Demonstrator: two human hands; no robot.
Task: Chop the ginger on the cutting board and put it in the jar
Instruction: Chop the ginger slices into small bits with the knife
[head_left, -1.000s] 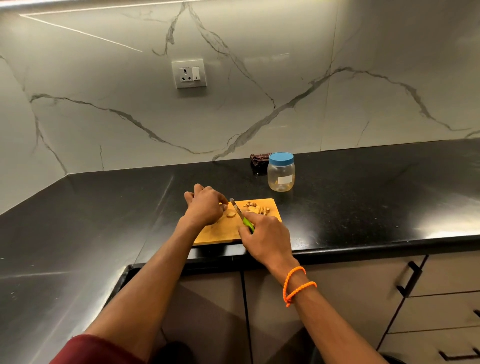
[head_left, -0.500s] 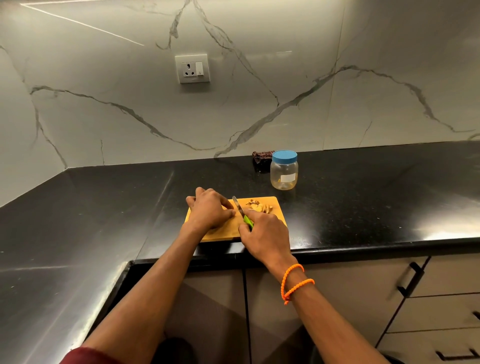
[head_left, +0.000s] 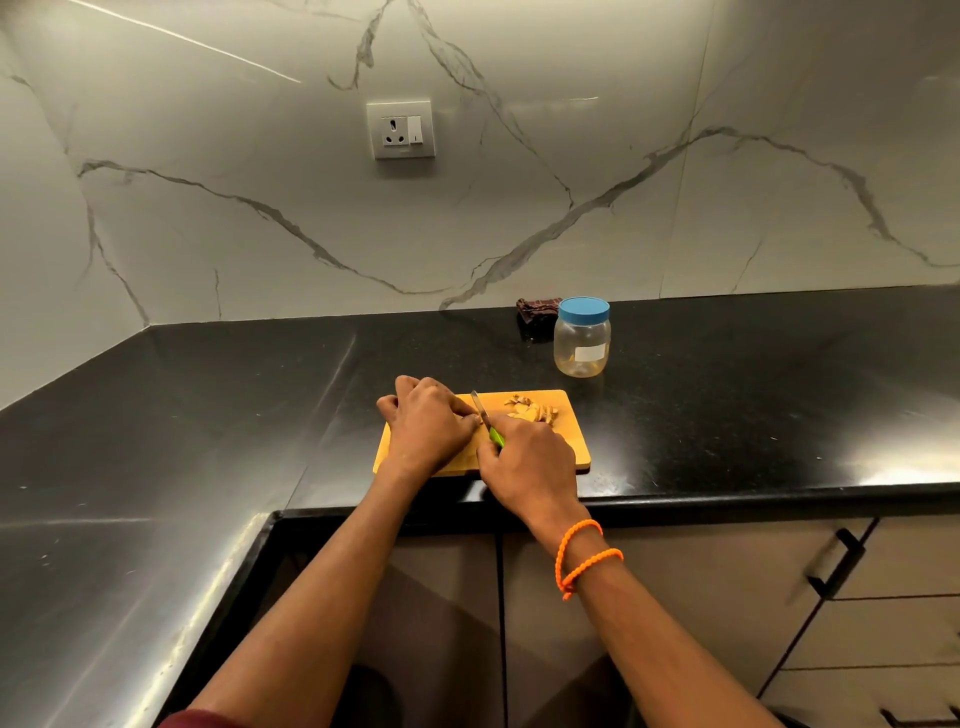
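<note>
Black countertop (head_left: 727, 415); orange-yellow cutting board (head_left: 574, 441); green-handled knife (head_left: 496, 436); blue-lidded jar (head_left: 582, 338); grey-veined white wall (head_left: 623, 182).

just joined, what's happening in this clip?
A person is chopping ginger on a wooden cutting board at the edge of a black counter. The right hand holds a green-handled knife, blade down on the board. The left hand is curled next to the blade, hiding whatever it steadies. A pile of cut ginger pieces sits at the board's far right. The jar stands behind the board with its blue lid on.
</note>
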